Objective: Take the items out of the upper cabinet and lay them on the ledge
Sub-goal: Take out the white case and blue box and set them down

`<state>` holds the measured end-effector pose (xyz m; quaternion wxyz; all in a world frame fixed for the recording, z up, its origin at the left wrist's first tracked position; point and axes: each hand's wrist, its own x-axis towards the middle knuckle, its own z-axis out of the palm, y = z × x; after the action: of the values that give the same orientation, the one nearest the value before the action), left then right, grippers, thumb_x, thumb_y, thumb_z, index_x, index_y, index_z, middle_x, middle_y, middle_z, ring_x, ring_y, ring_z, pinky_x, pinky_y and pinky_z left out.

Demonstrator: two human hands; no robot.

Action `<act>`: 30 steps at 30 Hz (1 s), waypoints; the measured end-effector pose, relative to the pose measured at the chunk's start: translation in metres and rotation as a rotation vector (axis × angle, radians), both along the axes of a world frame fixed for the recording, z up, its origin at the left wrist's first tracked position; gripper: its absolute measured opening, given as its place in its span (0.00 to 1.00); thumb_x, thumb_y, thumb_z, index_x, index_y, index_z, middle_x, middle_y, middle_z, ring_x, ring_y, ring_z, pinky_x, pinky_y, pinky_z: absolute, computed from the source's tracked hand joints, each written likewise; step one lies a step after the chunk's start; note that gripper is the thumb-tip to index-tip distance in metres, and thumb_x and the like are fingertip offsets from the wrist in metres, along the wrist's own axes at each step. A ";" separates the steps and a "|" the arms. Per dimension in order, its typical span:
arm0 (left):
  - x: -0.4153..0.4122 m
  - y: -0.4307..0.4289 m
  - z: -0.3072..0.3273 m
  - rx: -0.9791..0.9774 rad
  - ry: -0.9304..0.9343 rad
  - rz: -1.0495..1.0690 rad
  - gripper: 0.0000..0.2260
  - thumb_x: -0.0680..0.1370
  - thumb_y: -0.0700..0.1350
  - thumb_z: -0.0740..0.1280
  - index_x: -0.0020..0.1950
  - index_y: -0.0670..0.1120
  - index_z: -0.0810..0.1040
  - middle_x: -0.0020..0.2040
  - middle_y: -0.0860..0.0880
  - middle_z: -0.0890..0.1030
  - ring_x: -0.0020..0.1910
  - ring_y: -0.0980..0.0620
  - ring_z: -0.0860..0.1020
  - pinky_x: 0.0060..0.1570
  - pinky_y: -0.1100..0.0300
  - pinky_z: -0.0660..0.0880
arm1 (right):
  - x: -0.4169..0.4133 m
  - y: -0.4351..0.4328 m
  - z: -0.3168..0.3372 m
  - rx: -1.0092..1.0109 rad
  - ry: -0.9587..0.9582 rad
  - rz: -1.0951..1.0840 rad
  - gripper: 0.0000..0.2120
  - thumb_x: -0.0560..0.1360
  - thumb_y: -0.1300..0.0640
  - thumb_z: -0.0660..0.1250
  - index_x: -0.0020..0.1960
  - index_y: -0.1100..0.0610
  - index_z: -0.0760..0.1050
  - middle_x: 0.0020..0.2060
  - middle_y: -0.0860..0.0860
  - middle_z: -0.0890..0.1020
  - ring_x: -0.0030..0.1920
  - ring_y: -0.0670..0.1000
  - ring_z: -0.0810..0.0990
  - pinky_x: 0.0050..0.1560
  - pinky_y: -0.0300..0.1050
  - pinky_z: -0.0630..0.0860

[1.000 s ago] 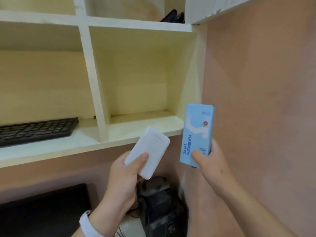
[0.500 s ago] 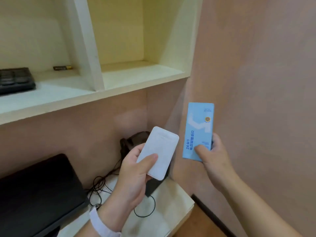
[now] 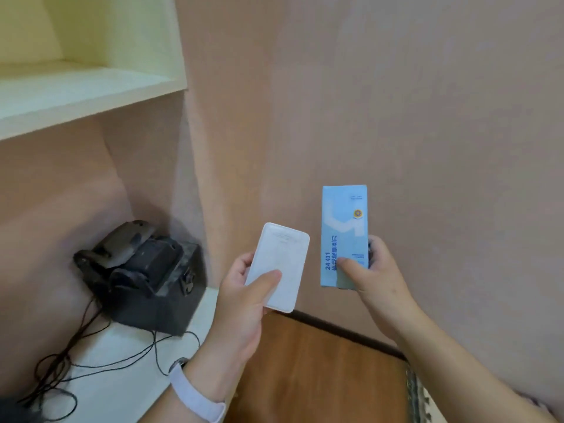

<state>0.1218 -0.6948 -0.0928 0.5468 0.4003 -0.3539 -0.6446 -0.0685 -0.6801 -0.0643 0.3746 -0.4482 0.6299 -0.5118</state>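
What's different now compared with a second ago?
The view has swung down and right: the shelf now sits at top left, the keyboard is out of view, and the ledge with a black device shows below. Unchanged: the left hand holds the white pack, the right hand the blue box, neither let go.

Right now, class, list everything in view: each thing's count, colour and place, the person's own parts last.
slab: one, white, in the left hand
box: one, light blue, upright in the right hand
device: one, black, on the ledge, in the corner
cables: several, black, trailing over the ledge
ledge: one, white, lower left
shelf: one, cream, upper left
floor: one, brown wood, below the hands
wristband: one, white, left wrist
left hand: one, holds the slab
right hand: one, holds the box
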 end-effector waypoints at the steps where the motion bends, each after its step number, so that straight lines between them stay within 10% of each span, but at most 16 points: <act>1: -0.012 0.002 0.000 -0.001 0.004 -0.033 0.19 0.68 0.38 0.71 0.59 0.45 0.75 0.52 0.44 0.84 0.46 0.47 0.83 0.36 0.56 0.78 | -0.011 0.009 0.000 -0.008 -0.013 -0.030 0.13 0.75 0.64 0.68 0.57 0.54 0.71 0.52 0.52 0.83 0.49 0.49 0.84 0.50 0.52 0.82; 30: -0.454 0.325 0.028 -0.099 -0.111 -0.823 0.18 0.66 0.41 0.68 0.56 0.46 0.75 0.49 0.47 0.82 0.38 0.53 0.82 0.31 0.58 0.76 | -0.368 0.470 -0.004 -0.160 -0.148 -0.843 0.13 0.75 0.64 0.67 0.54 0.50 0.70 0.51 0.49 0.84 0.47 0.48 0.85 0.43 0.46 0.80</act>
<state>-0.3317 -0.3695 -0.0644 0.2421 0.2329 -0.5437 -0.7691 -0.4369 -0.2101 -0.0679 0.1409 -0.1414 0.6877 -0.6980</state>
